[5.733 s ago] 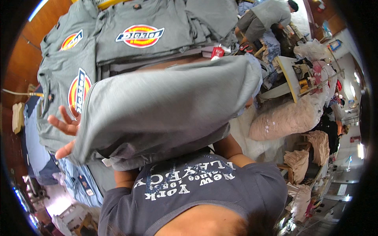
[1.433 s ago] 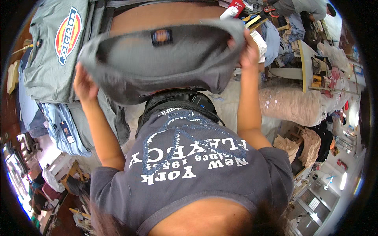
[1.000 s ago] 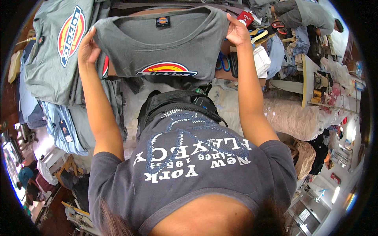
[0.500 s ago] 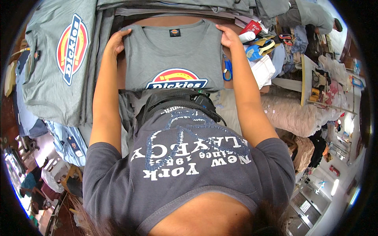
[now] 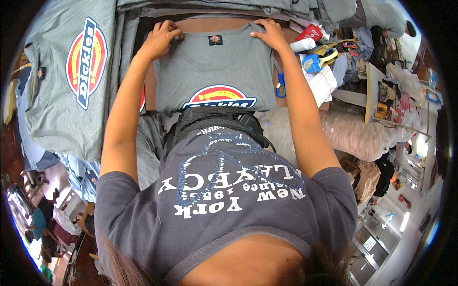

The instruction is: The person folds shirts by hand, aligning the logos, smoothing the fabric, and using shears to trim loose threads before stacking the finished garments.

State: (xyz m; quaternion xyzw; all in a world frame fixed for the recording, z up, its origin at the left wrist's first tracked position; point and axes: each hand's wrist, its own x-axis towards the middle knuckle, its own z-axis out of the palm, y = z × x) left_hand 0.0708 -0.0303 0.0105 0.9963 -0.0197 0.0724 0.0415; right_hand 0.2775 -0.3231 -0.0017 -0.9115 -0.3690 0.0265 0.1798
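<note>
A folded grey T-shirt (image 5: 214, 66) lies flat before me on a brown surface, neckline away from me. It has a small black neck label (image 5: 215, 40) and a red, yellow and blue print (image 5: 220, 95) along its near edge. At the left shoulder, my left hand (image 5: 161, 40) is closed over the cloth with fingers curled; the part under its palm is hidden. My right hand (image 5: 272, 34) grips the right shoulder beside the neckline, thumb on top. Both forearms reach past the sides of the shirt.
More grey T-shirts (image 5: 52, 114) with the same print are layered at the left. To the right lie blue-handled scissors (image 5: 280, 85), a blue and yellow tape dispenser (image 5: 315, 62), a white roll (image 5: 302, 45) and a red packet (image 5: 310, 32). Another person (image 5: 386, 19) bends at the far right.
Both hands have shifted inward and over the shoulders from the shirt's outer corners. The shirt sits slightly farther right and lies flatter at its top edge.
</note>
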